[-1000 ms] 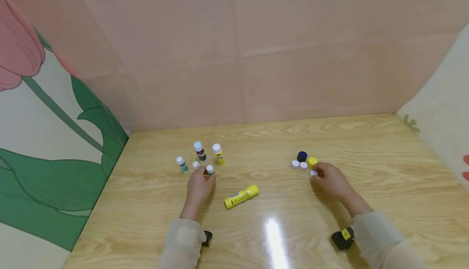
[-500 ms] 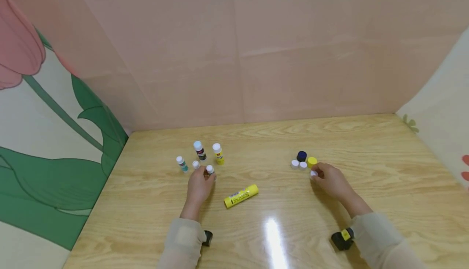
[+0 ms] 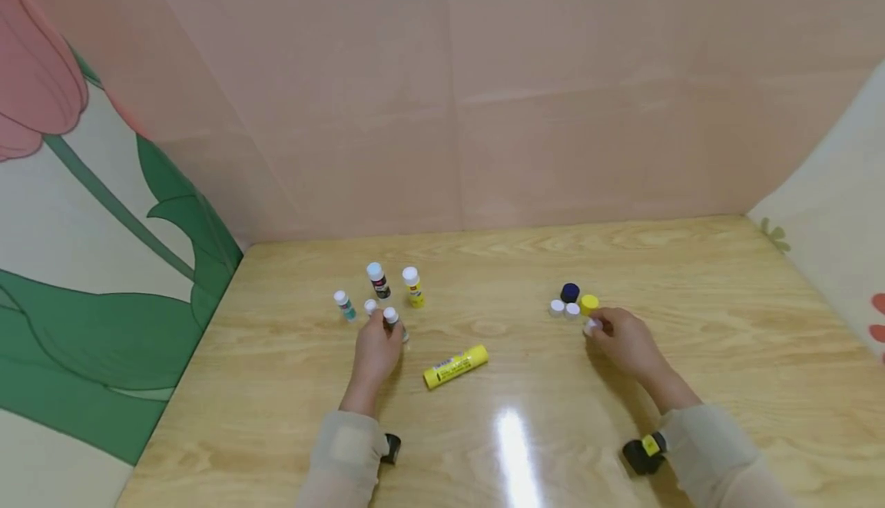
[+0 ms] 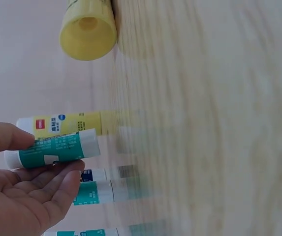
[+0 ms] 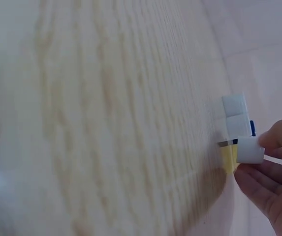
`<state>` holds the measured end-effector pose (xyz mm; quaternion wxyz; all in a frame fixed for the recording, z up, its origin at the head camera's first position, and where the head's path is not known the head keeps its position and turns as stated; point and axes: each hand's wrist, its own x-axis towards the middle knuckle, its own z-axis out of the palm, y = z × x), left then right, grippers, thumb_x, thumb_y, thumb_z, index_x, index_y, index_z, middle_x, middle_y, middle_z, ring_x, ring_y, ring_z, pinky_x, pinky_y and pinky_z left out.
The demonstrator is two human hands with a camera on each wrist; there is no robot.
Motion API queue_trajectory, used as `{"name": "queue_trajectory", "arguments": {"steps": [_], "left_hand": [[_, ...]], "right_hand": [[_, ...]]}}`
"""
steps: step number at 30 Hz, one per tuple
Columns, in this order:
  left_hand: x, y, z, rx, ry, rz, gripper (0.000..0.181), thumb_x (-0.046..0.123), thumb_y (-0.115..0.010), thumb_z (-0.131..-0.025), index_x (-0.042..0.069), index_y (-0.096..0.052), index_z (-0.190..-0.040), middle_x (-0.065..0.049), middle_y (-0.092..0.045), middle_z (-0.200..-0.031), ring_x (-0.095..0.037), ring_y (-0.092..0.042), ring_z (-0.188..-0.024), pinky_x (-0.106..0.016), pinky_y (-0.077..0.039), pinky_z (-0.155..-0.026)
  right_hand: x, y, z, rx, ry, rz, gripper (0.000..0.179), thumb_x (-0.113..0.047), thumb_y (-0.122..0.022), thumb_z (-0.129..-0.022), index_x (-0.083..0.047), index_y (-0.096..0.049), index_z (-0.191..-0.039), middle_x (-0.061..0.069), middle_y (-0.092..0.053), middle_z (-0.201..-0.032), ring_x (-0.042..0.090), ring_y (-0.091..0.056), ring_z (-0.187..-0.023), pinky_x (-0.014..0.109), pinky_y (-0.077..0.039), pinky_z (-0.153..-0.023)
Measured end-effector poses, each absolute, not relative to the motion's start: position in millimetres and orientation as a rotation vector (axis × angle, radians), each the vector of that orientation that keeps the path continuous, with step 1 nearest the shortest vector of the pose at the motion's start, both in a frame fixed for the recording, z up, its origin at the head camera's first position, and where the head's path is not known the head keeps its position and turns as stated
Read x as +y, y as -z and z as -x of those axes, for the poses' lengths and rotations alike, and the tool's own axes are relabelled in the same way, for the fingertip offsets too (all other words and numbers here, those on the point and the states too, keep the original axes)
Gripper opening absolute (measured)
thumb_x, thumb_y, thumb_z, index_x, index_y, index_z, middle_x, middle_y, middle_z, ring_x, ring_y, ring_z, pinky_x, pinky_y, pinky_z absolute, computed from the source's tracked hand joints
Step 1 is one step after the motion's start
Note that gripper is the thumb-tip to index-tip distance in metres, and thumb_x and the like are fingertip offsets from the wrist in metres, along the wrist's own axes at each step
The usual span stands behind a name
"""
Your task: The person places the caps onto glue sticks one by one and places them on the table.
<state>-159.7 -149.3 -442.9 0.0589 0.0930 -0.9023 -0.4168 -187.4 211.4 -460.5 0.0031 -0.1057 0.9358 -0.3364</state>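
Note:
My left hand [image 3: 376, 354] grips a green glue stick with white ends [image 4: 57, 150] between thumb and fingers. The stick leans, and in the left wrist view its lower end shows a gap from the tabletop. Just behind stand another green glue stick [image 4: 85, 193] and a yellow one [image 4: 67, 124]. At the right, my right hand [image 3: 629, 343] pinches a white cap [image 5: 250, 150] between thumb and fingertips, beside a yellow cap [image 3: 589, 304]. Two more white caps [image 3: 572, 310] and a dark blue cap [image 3: 570, 292] sit grouped there.
A large yellow glue stick [image 3: 455, 366] lies on its side on the wooden table [image 3: 512, 277], between the hands. A dark glue stick [image 3: 379, 280] and a small teal one [image 3: 345, 305] stand upright at the left. A pink backdrop [image 3: 456, 108] rises behind.
The green glue stick in my left hand has tilted, its top leaning left. The white cap in my right hand has tipped a little. The other glue sticks and caps keep their places.

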Motion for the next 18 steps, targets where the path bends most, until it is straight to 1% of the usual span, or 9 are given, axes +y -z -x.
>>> {"name": "queue_trajectory", "arguments": {"steps": [5, 13, 18], "left_hand": [[-146.7, 442.2, 155.3, -2.699, 1.244, -0.268, 0.017, 0.010, -0.051, -0.084, -0.002, -0.052, -0.096, -0.014, -0.058, -0.088, -0.022, -0.054, -0.079, -0.034, -0.046, -0.069], [-144.0, 440.2, 152.5, -2.682, 1.301, -0.259, 0.018, 0.009, -0.050, -0.085, -0.003, -0.051, -0.098, -0.015, -0.057, -0.093, -0.024, -0.053, -0.086, -0.035, -0.044, -0.076], [-142.9, 440.2, 149.5, -2.671, 1.343, -0.271, 0.018, 0.007, -0.050, -0.084, -0.002, -0.049, -0.099, -0.017, -0.056, -0.096, -0.026, -0.053, -0.090, -0.037, -0.043, -0.079]], "right_hand": [[211.4, 460.5, 182.4, 2.938, 1.113, 0.319, 0.026, -0.003, -0.051, -0.083, 0.014, -0.051, -0.104, 0.024, -0.054, -0.093, 0.032, -0.052, -0.082, 0.043, -0.045, -0.069], [210.3, 457.9, 175.0, 2.956, 1.175, 0.321, 0.025, -0.001, -0.052, -0.082, 0.013, -0.053, -0.102, 0.024, -0.053, -0.092, 0.035, -0.054, -0.083, 0.043, -0.046, -0.070], [207.2, 455.7, 170.4, 2.972, 1.213, 0.322, 0.024, 0.000, -0.053, -0.081, 0.013, -0.053, -0.101, 0.024, -0.053, -0.093, 0.037, -0.054, -0.085, 0.044, -0.045, -0.072]]}}
